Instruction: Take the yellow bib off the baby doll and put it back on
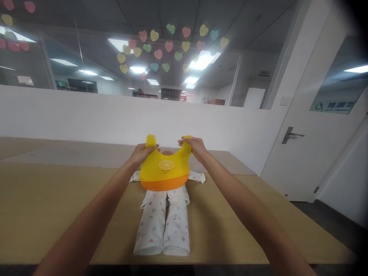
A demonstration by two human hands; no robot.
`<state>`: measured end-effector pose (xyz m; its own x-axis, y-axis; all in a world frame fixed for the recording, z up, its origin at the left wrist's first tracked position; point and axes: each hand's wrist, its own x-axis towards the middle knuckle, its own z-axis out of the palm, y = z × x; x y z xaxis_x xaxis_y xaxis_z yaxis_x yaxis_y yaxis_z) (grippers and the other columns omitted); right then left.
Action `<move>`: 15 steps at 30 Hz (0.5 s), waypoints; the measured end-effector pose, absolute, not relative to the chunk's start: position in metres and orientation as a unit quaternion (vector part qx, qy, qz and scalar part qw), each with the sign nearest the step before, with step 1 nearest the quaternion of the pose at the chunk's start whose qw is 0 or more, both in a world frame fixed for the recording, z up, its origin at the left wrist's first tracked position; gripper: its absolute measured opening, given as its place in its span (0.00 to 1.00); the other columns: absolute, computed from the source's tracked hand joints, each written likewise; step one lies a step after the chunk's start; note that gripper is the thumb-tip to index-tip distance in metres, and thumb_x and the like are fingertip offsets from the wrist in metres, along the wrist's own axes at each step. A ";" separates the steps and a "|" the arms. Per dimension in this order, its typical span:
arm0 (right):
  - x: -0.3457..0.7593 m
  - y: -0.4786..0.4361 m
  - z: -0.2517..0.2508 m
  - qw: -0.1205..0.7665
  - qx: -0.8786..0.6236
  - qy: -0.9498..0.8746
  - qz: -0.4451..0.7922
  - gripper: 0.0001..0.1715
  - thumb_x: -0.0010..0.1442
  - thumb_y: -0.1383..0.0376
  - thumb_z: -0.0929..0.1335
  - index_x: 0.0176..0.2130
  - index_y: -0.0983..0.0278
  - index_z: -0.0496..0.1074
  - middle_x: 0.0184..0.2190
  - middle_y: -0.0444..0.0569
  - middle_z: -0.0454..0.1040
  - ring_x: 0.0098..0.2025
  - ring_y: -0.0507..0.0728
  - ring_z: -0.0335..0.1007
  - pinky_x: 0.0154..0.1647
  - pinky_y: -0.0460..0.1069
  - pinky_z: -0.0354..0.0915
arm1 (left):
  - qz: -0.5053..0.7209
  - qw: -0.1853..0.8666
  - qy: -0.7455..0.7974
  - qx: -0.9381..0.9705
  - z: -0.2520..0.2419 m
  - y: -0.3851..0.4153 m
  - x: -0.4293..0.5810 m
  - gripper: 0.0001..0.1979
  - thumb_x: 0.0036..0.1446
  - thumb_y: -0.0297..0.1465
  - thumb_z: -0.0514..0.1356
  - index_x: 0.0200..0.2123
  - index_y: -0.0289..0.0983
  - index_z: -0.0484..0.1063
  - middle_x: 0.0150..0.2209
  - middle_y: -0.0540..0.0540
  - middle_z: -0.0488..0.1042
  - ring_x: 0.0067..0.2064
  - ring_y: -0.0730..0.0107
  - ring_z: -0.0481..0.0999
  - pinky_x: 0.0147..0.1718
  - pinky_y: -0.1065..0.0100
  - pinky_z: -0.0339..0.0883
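**Bib held by both straps above the doll**

The left hand [143, 151] pinches the left neck strap of a soft yellow silicone bib with an orange catch pocket and a white lemon-slice print [164, 170]; the right hand [194, 147] pinches the right strap, fingers closed on it. Both hands are clamped on the bib, which hangs between them just above the chest of a baby doll dressed in white pyjamas with small coloured prints [163, 222], lying on its back on a pale wooden table [43, 207].

The bib hangs upright, straps at the top and apart, pocket at the bottom, printed face toward the camera. Its long axis runs up and down, in line with the doll's body, whose legs point toward the person.

Judging from this hold, doing the step well means keeping the straps level and evenly spread, the bib centred over the doll's neck, which is hidden behind the bib
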<state>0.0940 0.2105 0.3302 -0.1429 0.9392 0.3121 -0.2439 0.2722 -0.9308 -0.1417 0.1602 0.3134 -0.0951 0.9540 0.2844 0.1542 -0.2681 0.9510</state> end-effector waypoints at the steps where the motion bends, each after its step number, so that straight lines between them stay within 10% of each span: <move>1: 0.092 0.217 0.327 0.574 -0.327 -0.556 0.504 0.13 0.49 0.66 0.70 0.37 0.68 0.75 0.34 0.53 0.80 0.38 0.56 0.76 0.40 0.49 0.70 | 0.548 0.345 0.501 0.574 0.311 0.170 -0.145 0.19 0.49 0.38 0.65 0.43 0.34 0.77 0.43 0.41 0.81 0.43 0.60 0.80 0.39 0.67 0.72; 15: 0.047 0.345 0.232 0.574 -0.437 -0.511 0.468 0.02 0.46 0.69 0.64 0.24 0.64 0.67 0.20 0.40 0.66 0.24 0.49 0.60 0.26 0.45 0.55 | 0.424 0.266 0.675 0.543 0.238 0.300 -0.166 0.08 0.40 0.27 0.64 0.16 0.38 0.67 0.19 0.40 0.71 0.29 0.51 0.76 0.26 0.64 0.59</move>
<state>0.0466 0.3451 0.2321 0.0409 0.9833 0.1773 -0.0905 0.1804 -0.9794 -0.1659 0.3000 0.2383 -0.2693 0.9578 0.1001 0.5066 0.0524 0.8606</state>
